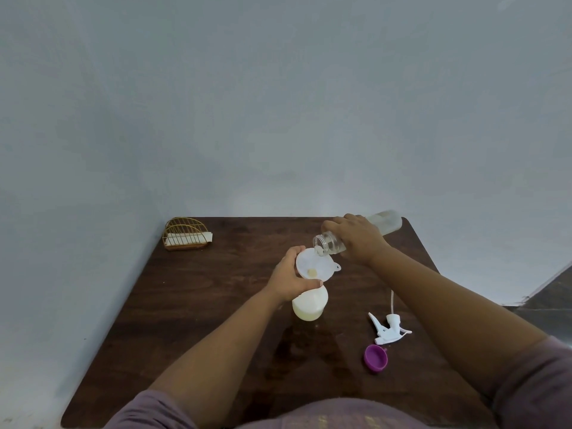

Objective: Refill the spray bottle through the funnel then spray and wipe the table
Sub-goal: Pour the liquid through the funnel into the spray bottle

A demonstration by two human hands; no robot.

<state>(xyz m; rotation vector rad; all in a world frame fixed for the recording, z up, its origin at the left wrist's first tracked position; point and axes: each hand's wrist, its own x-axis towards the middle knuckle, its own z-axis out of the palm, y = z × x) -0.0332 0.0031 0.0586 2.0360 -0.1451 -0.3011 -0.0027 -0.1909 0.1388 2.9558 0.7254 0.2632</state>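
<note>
Right hand (pixel 356 239) is wrapped around a clear refill bottle (pixel 383 222), tipped nearly flat near the far right corner of the dark wooden surface (pixel 216 305), its open mouth hanging just over the rim of the white funnel (pixel 314 264). A little liquid shows at the lip. Left hand (pixel 292 277) curls its fingers and thumb around the left side of the funnel, holding it in the neck of the spray bottle (pixel 309 305), which stands upright about mid-surface with pale yellowish liquid in its lower part. Over toward the right edge lies the white trigger sprayer (pixel 390 329), on its side, its thin tube pointing toward the far edge. Just nearer the front edge sits a purple cap (pixel 375 358), open side up. At the far left corner, a gold wire holder (pixel 187 233) with white napkins in it.
</note>
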